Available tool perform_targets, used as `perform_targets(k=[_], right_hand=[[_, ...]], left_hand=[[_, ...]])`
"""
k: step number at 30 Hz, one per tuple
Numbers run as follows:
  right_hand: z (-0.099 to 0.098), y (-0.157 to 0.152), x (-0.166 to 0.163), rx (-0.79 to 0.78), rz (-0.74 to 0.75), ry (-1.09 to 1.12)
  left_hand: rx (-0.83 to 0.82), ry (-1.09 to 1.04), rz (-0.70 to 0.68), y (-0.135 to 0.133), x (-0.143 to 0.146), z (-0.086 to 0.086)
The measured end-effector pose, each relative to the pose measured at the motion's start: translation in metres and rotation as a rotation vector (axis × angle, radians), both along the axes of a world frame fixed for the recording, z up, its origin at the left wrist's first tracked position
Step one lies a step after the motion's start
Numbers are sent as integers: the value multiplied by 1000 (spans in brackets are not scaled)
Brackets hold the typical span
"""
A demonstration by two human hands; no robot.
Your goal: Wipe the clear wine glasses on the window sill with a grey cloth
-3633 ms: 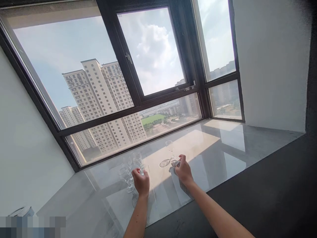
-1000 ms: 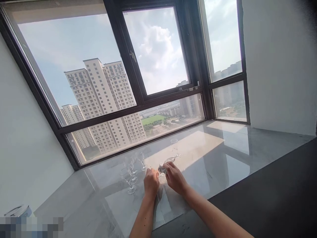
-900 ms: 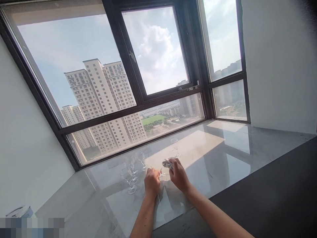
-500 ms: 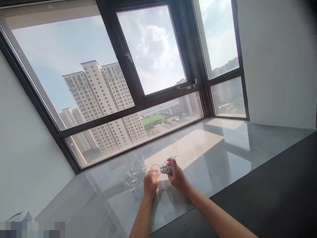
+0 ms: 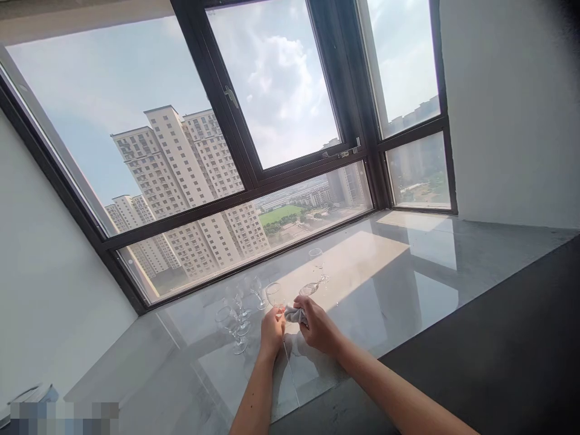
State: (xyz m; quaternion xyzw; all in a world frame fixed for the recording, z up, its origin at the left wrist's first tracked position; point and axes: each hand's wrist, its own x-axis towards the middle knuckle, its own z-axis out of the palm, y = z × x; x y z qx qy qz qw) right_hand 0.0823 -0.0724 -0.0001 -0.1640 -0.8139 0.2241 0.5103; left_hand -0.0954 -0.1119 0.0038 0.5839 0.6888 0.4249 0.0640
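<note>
My left hand (image 5: 272,331) is closed on the lower part of a clear wine glass (image 5: 275,294), whose bowl rises above the fingers. A crumpled grey cloth (image 5: 295,315) is gripped in my right hand (image 5: 316,324), close against the glass's lower part. My fingers hide the stem and foot. To the left, several clear stemmed glasses (image 5: 230,320) stand upright in a group. Beyond my right hand another stemmed glass (image 5: 316,258) stands upright, its shadow falling beside it.
The glossy grey sill (image 5: 362,314) runs under a dark-framed window (image 5: 254,181). Its front edge slopes up to the right. A white wall (image 5: 507,121) bounds the right side. A partly blurred object (image 5: 36,396) is at the lower left.
The held wine glass has tilted from its rim facing me to nearly upright. The cloth has moved slightly left, from beside the rim to the lower part of the glass.
</note>
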Motion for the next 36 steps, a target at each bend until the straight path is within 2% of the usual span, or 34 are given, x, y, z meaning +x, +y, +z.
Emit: perform_targets(k=[3,6,8,10,12,14,16,21,25,27,31,36], right_hand=[[1,0,0,-22,-26,-11],[1,1,1,-42,-53,-29],[1,1,1,-48,-56,-64],[0,1,1,-62,-59,-116],[-1,0,2,-77,-65,-171],[-1,-1,2,-75,-62,-222],[-1,-3,1,-51,-47,-282],[-1,-5,-6,59,-8,-471],[1,-6,-10,102,30,-496],[3,-7,-10,104,37,-490],[5,-7,-10,78,6,-508],[7,-5,-15,66,-47,-547]], left_hand=[[-14,164,23,1,0,-3],[-48,202,66,3,1,-3],[-67,122,74,4,2,-3],[-58,0,14,5,2,-3],[-21,-96,-74,5,0,-3],[60,-126,-64,3,-2,-1],[197,-85,96,-4,-2,3],[535,241,571,-30,4,20],[720,257,898,-42,7,31],[705,162,970,-43,5,34],[566,-151,1049,-43,-8,31],[313,-327,1028,-35,-30,14]])
